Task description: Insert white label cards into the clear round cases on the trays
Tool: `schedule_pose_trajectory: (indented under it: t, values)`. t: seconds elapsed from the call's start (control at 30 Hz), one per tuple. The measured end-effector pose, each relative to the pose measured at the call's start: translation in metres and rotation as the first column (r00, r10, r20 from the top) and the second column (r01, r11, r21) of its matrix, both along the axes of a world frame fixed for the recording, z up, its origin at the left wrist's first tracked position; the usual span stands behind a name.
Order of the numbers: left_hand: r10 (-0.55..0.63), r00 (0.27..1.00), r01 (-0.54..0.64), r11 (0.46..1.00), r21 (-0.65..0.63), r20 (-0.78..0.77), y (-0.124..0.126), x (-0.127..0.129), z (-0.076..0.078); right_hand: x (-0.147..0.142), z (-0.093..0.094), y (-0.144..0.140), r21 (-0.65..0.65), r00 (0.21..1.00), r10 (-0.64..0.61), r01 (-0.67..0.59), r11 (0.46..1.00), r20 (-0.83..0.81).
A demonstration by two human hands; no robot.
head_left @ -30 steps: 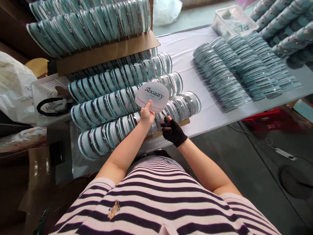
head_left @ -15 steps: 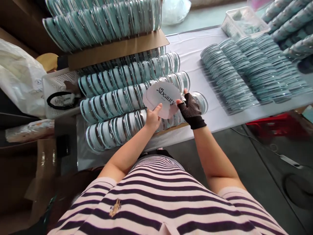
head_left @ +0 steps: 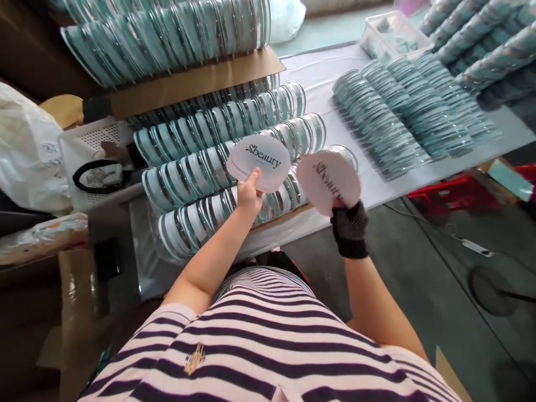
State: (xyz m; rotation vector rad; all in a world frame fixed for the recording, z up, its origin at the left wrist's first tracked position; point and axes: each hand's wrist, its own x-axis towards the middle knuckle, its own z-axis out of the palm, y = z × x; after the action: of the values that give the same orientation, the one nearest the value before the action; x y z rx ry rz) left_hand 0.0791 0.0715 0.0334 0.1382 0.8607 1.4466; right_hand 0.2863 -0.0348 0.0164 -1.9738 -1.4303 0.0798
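Note:
My left hand (head_left: 248,195) grips a thin stack of white oval cards (head_left: 259,161) printed with "beauty", held above rows of teal-rimmed clear discs (head_left: 218,167) that stand on edge. My right hand (head_left: 349,226), in a black fingerless glove, pinches a single white oval card (head_left: 329,181) by its lower edge, tilted, to the right of the stack. The two hands are apart, over the near edge of the table.
A cardboard sheet (head_left: 196,84) carries more disc rows above. Further disc rows (head_left: 393,123) lie on the white table cover (head_left: 318,84) at right. White baskets sit at left (head_left: 96,139) and far back (head_left: 391,33). A plastic bag (head_left: 25,151) is far left.
My right hand has pulled one card off the stack and moved it to the right and down; the left hand keeps the remaining stack in about the same place.

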Motion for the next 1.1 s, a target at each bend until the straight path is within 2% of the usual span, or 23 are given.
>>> schedule_pose_trajectory:
  t: [0.1,0.2,0.3,0.4,0.5,0.57,0.63,0.7,0.77,0.93,1.0,1.1]
  values:
    - [-0.012,0.999,0.012,1.000,-0.002,0.030,0.013,0.003,0.000,-0.006,-0.013,-0.055,-0.197,0.996,-0.033,0.049,0.979,0.086]
    - [-0.043,0.998,0.044,0.999,-0.020,0.046,0.022,0.011,-0.003,-0.021,-0.019,-0.073,-0.364,0.981,0.065,0.005,0.931,0.181]
    - [-0.051,0.997,0.056,0.995,-0.088,0.056,0.025,0.016,-0.011,-0.034,-0.011,-0.048,-0.507,0.956,0.174,-0.030,0.861,0.237]
    - [-0.053,0.996,0.060,0.994,-0.093,0.072,0.025,0.015,-0.018,-0.044,0.004,-0.002,-0.655,0.924,0.311,-0.095,0.749,0.222]
    - [-0.028,0.996,0.035,0.995,-0.095,0.079,0.025,0.014,-0.021,-0.048,0.016,0.032,-0.724,0.903,0.388,-0.142,0.675,0.184]
    - [-0.001,0.996,0.011,0.994,-0.111,0.087,0.026,0.014,-0.020,-0.046,0.019,0.039,-0.701,0.908,0.379,-0.153,0.696,0.179]
    - [0.010,0.995,0.003,0.992,-0.124,0.102,0.027,0.014,-0.019,-0.041,0.016,0.038,-0.639,0.912,0.368,-0.174,0.749,0.182]
    - [0.012,0.994,0.002,0.991,-0.133,0.107,0.028,0.015,-0.018,-0.037,0.005,0.037,-0.558,0.914,0.366,-0.214,0.802,0.177]
    - [0.025,0.995,-0.012,0.991,-0.132,0.096,0.028,0.015,-0.017,-0.035,-0.010,0.041,-0.485,0.915,0.376,-0.265,0.833,0.147]
    - [0.058,0.995,-0.049,0.992,-0.115,0.076,0.023,0.014,-0.018,-0.035,-0.044,0.048,-0.405,0.920,0.385,-0.326,0.855,0.074]
    - [0.058,0.995,-0.051,0.995,-0.083,0.079,0.020,0.015,-0.019,-0.034,-0.046,0.043,-0.377,0.910,0.412,-0.367,0.850,0.045]
    - [0.060,0.995,-0.056,0.997,-0.050,0.086,0.019,0.015,-0.021,-0.035,-0.038,0.035,-0.371,0.902,0.429,-0.383,0.846,0.045]
